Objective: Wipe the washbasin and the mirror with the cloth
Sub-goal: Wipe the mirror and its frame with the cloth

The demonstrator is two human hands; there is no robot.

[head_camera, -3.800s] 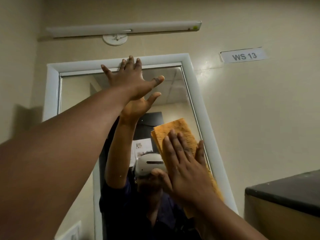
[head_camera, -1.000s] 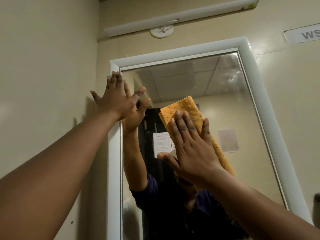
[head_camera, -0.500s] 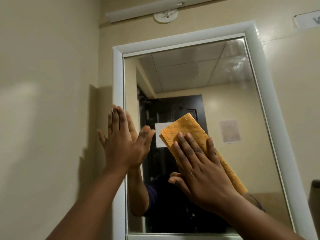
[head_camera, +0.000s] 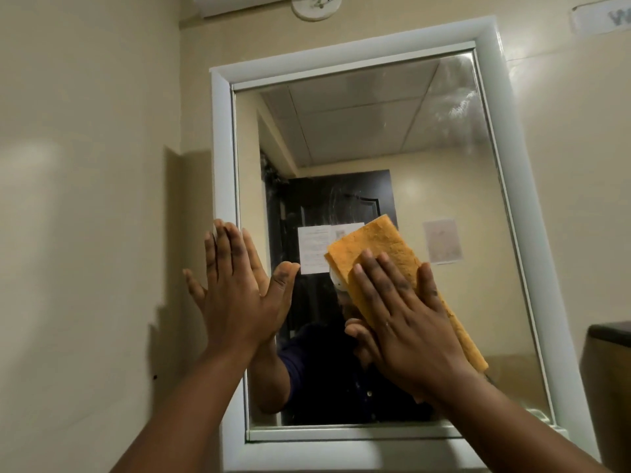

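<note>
Right grip: the right hand (head_camera: 406, 329) lies flat, fingers straight and spread, pressing the folded orange textured cloth (head_camera: 382, 247) against the glass of the white-framed rectangular wall mirror (head_camera: 375, 138); it grasps nothing, it only pins the cloth.
Left grip: the left hand (head_camera: 239, 288) is released, palm flat, fingers straight, braced on the glass and the frame edge to the left of the cloth hand.
Cloth position: it pokes out above and to the right of the pressing fingertips, tilted, its lower end trailing toward the wrist.
Washbasin: not in view, presumably somewhere below the wrists.
Slip risk: with only flat pressure and no pinch, easing off mid-stroke would probably let the cloth slide down the glass and drop.
Fresh marks: the bare left palm on the glass likely leaves prints on the strip beside it, needing another pass.
Missed area: hazy streaks (head_camera: 457, 97) show far above and right of the cloth hand, near the top corner; a short reach could leave them.
Uneven wipe: the free upper end of the cloth gets no pressure, so it may smear rather than clean.
Dark box (head_camera: 611, 356): it sits well right of the wiping hand; a wide sweep past the frame might knock it.
</note>
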